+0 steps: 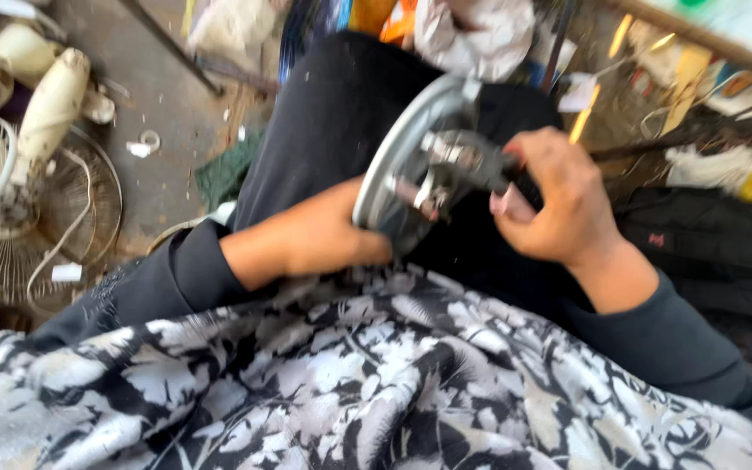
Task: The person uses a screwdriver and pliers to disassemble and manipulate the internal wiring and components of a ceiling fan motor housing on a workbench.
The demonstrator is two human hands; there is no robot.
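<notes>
At the centre of the frame, the left hand (319, 237) is gripping the round metal motor housing (411, 157) by its lower rim, while the right hand (559, 204) is closing dark pliers (480, 165) on its hub; judging by this, fittings are mid-removal, unfinished.

Round grey metal disc (411, 161), tilted on lap

Pretty cramped here. The left hand (306, 237) and right hand (559, 204) sit on either side of a round metal disc (398, 165), with only a narrow gap under it. Patterned cloth (376, 374) blocks below, a cluttered pile (707, 122) crowds the right, and fan parts (36, 174) lie left. The bare floor (163, 165) beyond the left hand is the only open room.
</notes>
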